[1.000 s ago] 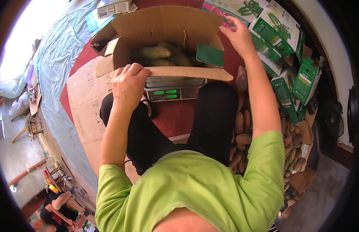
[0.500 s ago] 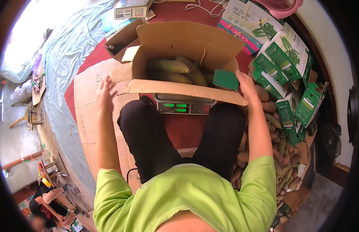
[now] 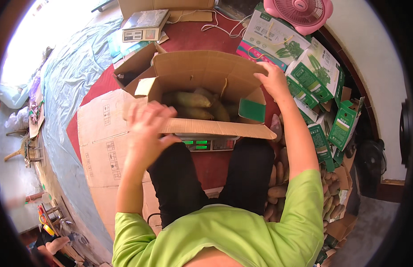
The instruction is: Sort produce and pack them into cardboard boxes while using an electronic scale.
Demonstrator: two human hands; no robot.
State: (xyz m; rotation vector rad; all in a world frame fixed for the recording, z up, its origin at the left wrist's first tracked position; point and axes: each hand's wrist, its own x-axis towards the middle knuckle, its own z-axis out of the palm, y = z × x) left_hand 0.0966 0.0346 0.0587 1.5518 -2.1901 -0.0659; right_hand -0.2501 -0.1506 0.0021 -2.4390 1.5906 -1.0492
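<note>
An opened cardboard box (image 3: 206, 129) stands before my knees on a digital scale (image 3: 211, 145) with lit green displays. Inside lie several long, greenish root vegetables (image 3: 193, 99) that look like radishes. A green inner flap (image 3: 252, 110) slants in at the box's right end. My left hand (image 3: 148, 129), smeared by motion, hovers with spread fingers over the left end of the near flap; whether it touches is unclear. At the right corner of the raised far flap, my right hand (image 3: 275, 81) has its thumb and forefinger closed on the cardboard edge.
Flattened cardboard (image 3: 99, 142) lies left, beside a blue plastic sheet (image 3: 64, 107). Green-and-white cartons (image 3: 317, 75) are stacked right, with a pink fan (image 3: 300, 11) behind. Root vegetables (image 3: 277, 191) are heaped by my right leg. Another scale (image 3: 142, 31) stands far left; a person (image 3: 55, 244) is at lower left.
My right hand has gone from the green inner flap to the far flap's corner. My left hand has swung right, over the near flap. The whole view has shifted, showing more of the far side.
</note>
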